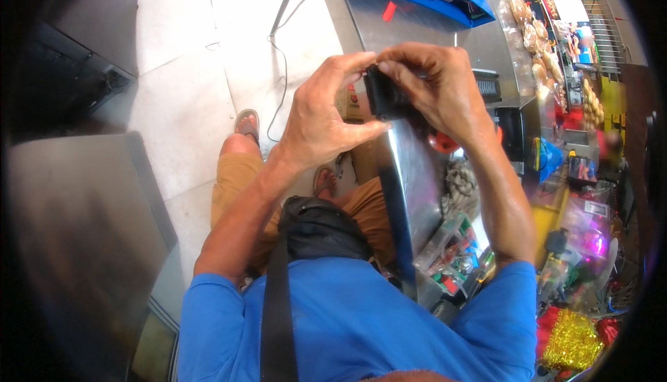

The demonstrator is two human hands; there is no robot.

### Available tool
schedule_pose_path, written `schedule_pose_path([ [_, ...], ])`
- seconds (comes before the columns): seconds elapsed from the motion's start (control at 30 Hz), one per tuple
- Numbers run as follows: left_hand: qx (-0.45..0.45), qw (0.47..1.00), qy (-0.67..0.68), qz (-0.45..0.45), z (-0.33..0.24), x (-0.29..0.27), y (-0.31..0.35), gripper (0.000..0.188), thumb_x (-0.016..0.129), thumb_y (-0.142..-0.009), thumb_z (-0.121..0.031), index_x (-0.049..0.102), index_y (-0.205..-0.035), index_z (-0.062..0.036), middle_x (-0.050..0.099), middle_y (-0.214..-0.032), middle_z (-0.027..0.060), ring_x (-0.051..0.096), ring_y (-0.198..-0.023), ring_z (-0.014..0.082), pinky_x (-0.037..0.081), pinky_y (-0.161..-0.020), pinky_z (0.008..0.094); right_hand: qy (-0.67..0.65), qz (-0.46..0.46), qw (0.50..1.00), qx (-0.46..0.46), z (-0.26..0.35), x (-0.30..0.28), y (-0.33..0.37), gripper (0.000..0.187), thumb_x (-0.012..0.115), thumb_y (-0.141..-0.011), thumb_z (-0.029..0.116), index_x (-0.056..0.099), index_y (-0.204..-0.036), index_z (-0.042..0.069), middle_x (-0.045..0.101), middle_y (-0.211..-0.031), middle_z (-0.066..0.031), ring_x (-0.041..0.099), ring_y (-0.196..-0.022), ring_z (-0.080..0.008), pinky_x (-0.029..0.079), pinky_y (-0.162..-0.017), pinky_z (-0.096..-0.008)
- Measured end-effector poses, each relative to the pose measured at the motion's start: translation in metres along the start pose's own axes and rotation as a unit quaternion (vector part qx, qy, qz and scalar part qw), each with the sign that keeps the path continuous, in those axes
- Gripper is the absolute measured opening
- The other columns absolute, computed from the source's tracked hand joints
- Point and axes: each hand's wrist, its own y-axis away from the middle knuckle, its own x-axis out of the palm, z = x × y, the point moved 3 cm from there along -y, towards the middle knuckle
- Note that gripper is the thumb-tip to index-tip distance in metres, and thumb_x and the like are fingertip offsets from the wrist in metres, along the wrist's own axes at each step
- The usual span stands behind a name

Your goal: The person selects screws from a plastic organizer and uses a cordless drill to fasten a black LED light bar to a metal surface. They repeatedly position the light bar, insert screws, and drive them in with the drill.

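workbench (420, 187): smooth glossy metal | shirt (375, 312): matt cloth | black piece (385, 97): plastic-looking, matt | tinsel (575, 340): glossy, rough

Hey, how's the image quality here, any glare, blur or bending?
Head view: glare washes out the pale floor; the grey panel at lower left looks hazy; the held black object shows little detail; straight edges bend toward the rim.
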Motion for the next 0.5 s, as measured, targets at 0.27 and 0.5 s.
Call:
schedule_pose_path([
  [0.27, -0.003, 1.0, -0.028, 0.0, -0.0081, 0.0008, 0.0015, 0.086, 0.095, -0.066, -0.013, 0.054, -0.14, 0.0028, 0.061, -0.135, 0.0196, 0.062, -0.128, 0.0302, 0.053, -0.111, 0.0419, -0.012, -0.007, 1.0, 0.002, -0.0054, 0.0004, 0.0018, 0.015, 0.071, -0.092, 0.014, 0.077, -0.101, 0.004, 0.071, -0.076, -0.0188, 0.071, -0.063, -0.029, 0.054, -0.062, -0.0364],
  [0.5, -0.007, 1.0, -0.004, -0.015, -0.0027, 0.006, 0.0042, 0.084, 0.094, -0.068, -0.011, 0.054, -0.141, 0.0028, 0.062, -0.135, 0.0198, 0.062, -0.128, 0.0291, 0.052, -0.112, 0.0406, -0.003, -0.007, 1.0, -0.006, -0.0004, -0.0014, 0.0002, 0.015, 0.071, -0.091, 0.014, 0.076, -0.101, 0.004, 0.071, -0.077, -0.0193, 0.07, -0.066, -0.0333, 0.054, -0.063, -0.0384],
])
